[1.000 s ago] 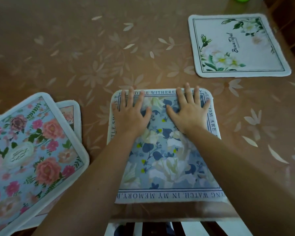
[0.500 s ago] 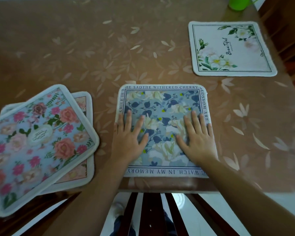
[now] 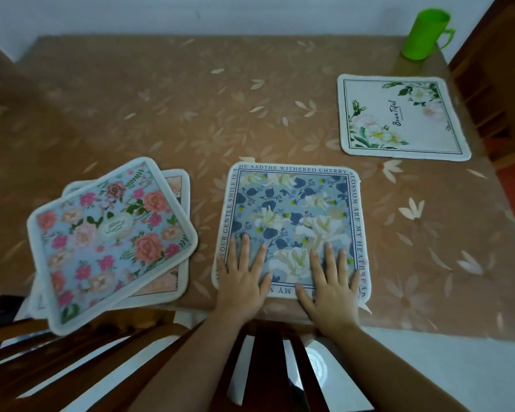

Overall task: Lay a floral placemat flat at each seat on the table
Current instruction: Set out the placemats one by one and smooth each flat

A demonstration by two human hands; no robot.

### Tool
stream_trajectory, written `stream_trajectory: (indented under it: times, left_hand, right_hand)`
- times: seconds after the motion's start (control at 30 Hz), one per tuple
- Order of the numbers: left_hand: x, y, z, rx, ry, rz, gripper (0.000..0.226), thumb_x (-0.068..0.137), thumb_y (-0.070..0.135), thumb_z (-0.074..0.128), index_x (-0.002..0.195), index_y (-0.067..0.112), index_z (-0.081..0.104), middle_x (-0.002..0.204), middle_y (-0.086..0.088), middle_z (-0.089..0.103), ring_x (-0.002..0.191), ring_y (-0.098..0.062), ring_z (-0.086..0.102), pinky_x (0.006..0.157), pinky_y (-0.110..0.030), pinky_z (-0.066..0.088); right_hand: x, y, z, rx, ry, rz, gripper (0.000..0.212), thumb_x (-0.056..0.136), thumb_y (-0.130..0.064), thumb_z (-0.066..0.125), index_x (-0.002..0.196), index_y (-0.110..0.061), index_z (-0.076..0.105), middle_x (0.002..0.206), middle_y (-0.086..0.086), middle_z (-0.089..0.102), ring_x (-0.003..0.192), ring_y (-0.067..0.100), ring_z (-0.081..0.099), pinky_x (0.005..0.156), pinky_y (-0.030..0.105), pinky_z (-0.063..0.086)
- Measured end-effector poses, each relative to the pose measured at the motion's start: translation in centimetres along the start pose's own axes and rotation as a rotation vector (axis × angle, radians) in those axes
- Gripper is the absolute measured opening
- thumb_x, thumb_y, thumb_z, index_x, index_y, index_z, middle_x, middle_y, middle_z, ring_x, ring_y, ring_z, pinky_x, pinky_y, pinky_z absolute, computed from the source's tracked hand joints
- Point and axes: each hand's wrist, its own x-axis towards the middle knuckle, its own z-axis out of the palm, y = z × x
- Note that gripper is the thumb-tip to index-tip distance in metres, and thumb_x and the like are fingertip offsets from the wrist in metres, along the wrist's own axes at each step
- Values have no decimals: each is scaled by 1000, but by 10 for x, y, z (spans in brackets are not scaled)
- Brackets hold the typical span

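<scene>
Blue floral placemat [image 3: 292, 215] flat on the brown leaf-print tablecloth [image 3: 176, 114], at 6 o'clock by the near table edge, bordered with printed lettering. Left hand [image 3: 243, 281] palm-down on its near left corner, fingers spread and straight, grasping nothing. Right hand [image 3: 330, 288] likewise flat and spread on the near right part, heel past the mat's near edge. At 9 o'clock, a pink rose placemat [image 3: 110, 236] tilted atop at least one other mat [image 3: 173, 185], the stack overhanging the table edge. At 2 o'clock, a white placemat with green leaves [image 3: 399, 117], flat, well apart. Green plastic mug [image 3: 425, 34] at 1 o'clock, far corner. Dark wooden chair slats [image 3: 268, 361] below the forearms.
</scene>
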Motion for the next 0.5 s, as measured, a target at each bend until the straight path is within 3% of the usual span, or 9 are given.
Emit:
stream_trajectory:
  times: [0.1,0.2,0.27,0.4,0.5]
  left_hand:
    - [-5,1,0,28,-43,6,62,91,54,25,135,36,-14,149,-8,-21,134,-34,-25,109,-56,-7]
    - [-11,1,-3,18,-94,32,61,91,55,24,136,36,-14,149,-8,-23,132,-35,-30,109,-55,-11]
    - [-19,-1,-8,13,-146,64,60,91,54,24,137,36,-11,151,-7,-21,133,-34,-28,110,-55,-8]
    - [-35,-25,-27,25,-261,161,60,92,45,33,142,29,5,155,-3,-5,140,-24,-10,112,-53,3]
    - [-48,-55,-50,-78,-261,82,59,92,46,34,142,30,7,155,-6,0,141,-24,-4,111,-51,2]
  right_hand:
    - [-4,-17,-4,-16,-41,-17,79,81,-66,-8,142,-22,17,152,12,13,137,42,9,104,66,19]
    - [-1,-29,4,-43,-90,-60,68,85,-64,12,140,-30,-9,153,9,-11,139,39,-11,109,63,4]
    - [-1,-36,7,-34,-115,-78,67,89,-59,21,140,-32,-13,152,6,-18,139,34,-18,111,59,-2]
    - [-8,-56,0,48,-145,-116,60,91,-49,30,143,-29,8,156,3,-3,142,25,-8,114,49,5]
    - [-17,-78,-5,93,-161,-230,52,92,-44,35,140,-28,22,155,0,13,142,19,6,114,42,13]
